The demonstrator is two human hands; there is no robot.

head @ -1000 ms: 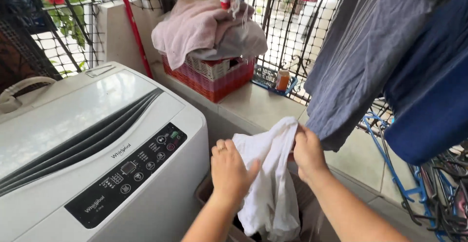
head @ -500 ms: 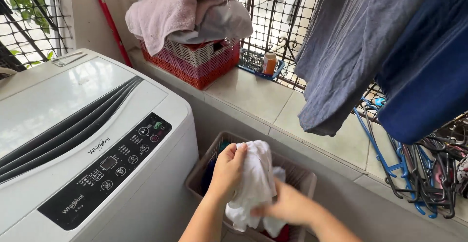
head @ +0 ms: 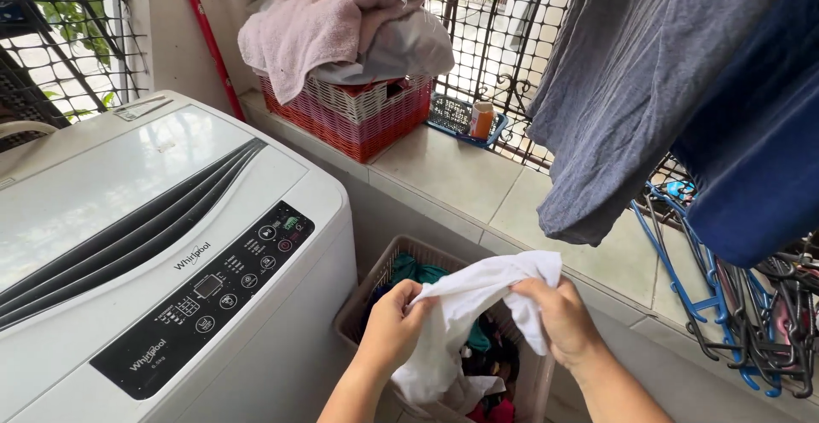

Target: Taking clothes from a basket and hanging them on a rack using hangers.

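Observation:
Both my hands grip a white garment over a brown laundry basket on the floor. My left hand pinches its left edge, and my right hand holds its upper right part. The cloth stretches between them and hangs down into the basket, which holds teal, dark and pink clothes.
A white top-loading washing machine stands at the left, lid closed. On the tiled ledge sit a red-and-white basket piled with pink and grey cloth and a small orange bottle. Grey-blue and navy garments hang at right above several hangers.
My hands have moved apart, stretching the bunched white garment out between them. My view has shifted slightly, showing more of the basket below.

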